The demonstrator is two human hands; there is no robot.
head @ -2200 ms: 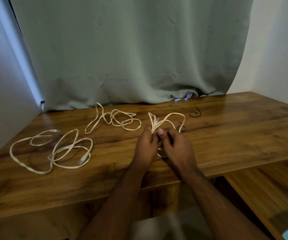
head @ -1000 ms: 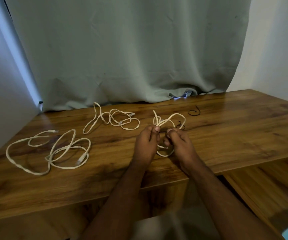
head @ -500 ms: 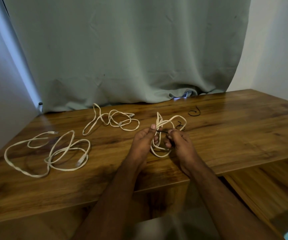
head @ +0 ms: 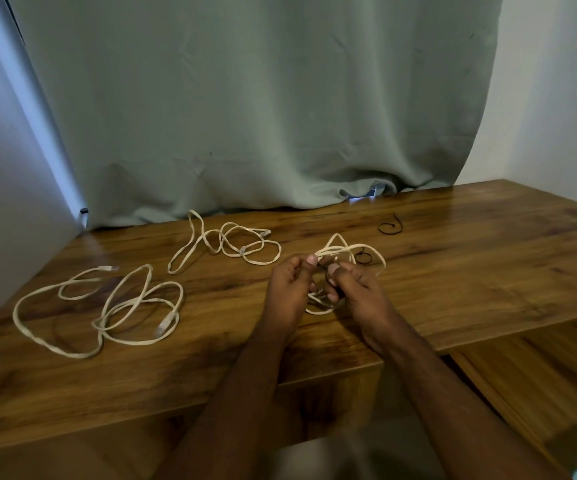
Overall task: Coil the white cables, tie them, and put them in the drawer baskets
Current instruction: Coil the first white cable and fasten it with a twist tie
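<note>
Cable, coiled, gripped mid-table by left hand and right hand, thumbs pinching dark tie across bundle, probably for cinching. Spare tie far right.

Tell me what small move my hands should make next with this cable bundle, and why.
Probably pull the thin dark tie snug round the coiled cable. The left hand and right hand each pinch the bundle with the dark strand stretched between their fingertips, and the loops splay loose. Two more cables lie uncoiled on the table.
</note>
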